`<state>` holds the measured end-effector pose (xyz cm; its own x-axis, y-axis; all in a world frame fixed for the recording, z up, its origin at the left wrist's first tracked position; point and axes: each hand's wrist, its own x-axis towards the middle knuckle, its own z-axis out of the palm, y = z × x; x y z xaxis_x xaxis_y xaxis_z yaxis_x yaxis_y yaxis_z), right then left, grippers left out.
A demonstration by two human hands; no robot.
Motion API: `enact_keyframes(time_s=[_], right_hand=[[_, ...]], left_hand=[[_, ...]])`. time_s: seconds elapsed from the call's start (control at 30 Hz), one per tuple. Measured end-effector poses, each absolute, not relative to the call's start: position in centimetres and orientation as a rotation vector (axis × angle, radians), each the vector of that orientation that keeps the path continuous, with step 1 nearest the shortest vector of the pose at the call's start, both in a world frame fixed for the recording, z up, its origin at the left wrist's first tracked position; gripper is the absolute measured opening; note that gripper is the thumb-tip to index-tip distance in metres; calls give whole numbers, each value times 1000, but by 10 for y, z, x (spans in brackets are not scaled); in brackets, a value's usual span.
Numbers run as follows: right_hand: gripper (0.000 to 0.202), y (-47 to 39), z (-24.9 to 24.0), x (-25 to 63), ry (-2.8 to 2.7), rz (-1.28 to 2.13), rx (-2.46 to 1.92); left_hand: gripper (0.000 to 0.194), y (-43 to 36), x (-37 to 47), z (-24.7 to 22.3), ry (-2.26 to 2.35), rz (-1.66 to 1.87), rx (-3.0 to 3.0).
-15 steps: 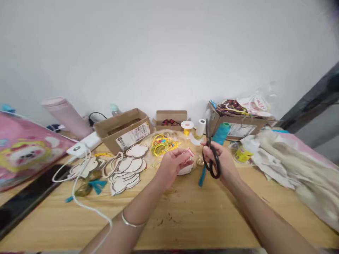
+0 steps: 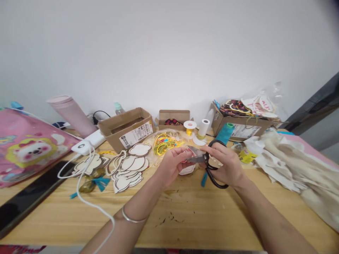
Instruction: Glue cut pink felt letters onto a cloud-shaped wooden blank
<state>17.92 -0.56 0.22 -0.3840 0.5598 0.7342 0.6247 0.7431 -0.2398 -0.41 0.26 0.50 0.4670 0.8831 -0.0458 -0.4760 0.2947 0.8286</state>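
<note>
My right hand (image 2: 225, 164) grips black-handled scissors (image 2: 205, 158), their blades spread and pointing left at the fingertips of my left hand (image 2: 173, 162). Those left fingers are pinched on something small and reddish-white, mostly hidden by the fingers and blades. Just under the blades lies a white cut-out piece (image 2: 186, 170) on the wooden table (image 2: 201, 218). A teal tassel (image 2: 204, 179) rests beside the scissors' handles. Behind my hands is a tangle of yellow and green cords (image 2: 165, 143).
White cloud-shaped pieces (image 2: 128, 173) and a white cable (image 2: 87, 201) lie at left. An open cardboard box (image 2: 127, 128), thread spools (image 2: 190, 127) and a filled box (image 2: 241, 125) line the back. Crumpled cloth (image 2: 293, 165) covers the right side.
The scissors have swung from upright to pointing left, and their blades have opened at my left fingertips. The whole view has shifted slightly.
</note>
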Motion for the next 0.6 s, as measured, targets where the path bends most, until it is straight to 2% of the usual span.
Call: enact_keyframes(time_s=[0.13,0.43,0.6], right_hand=[[32,-5,3,183,-2140,-225,-887],[29,-3,3,188,-2177,-284,-877],[27,-4,5,188,-2195,-296,-888]], left_hand=[[4,3,-5,5,528,920,776],[14,3,-9,5,429,839,722],[3,3,-10,3,412,823,728]])
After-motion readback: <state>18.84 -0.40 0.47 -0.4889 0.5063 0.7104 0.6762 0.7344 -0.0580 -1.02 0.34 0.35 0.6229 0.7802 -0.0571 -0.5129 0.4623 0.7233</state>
